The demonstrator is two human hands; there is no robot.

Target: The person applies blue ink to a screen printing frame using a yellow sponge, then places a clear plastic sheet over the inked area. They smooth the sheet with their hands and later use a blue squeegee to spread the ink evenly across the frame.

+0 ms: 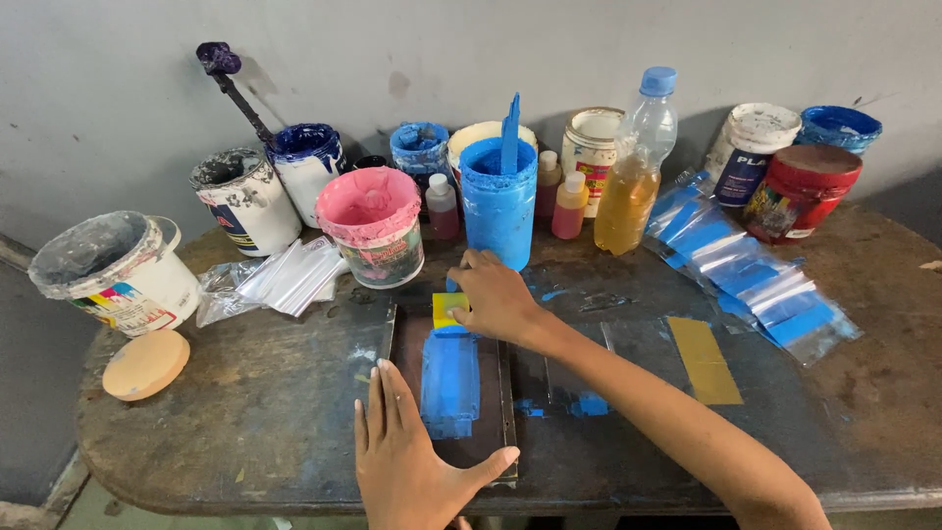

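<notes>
A small dark printing frame [506, 393] lies on the worn table [255, 412], smeared with a wide stripe of blue ink [450, 381]. My right hand [497, 297] grips a yellow squeegee block [445, 309] at the far end of that stripe. My left hand [412, 453] lies flat, fingers apart, on the frame's near left corner and the table. A blue ink tub [498, 201] with a blue stirring stick stands just beyond my right hand.
Along the wall stand a pink tub [373, 224], white and blue paint pots, small bottles, a plastic bottle of amber liquid [633, 177] and a red-lidded jar [800, 191]. Clear bags with blue print [751, 270] fan out at right. A white bucket [118, 270] and round disc [145, 363] sit left.
</notes>
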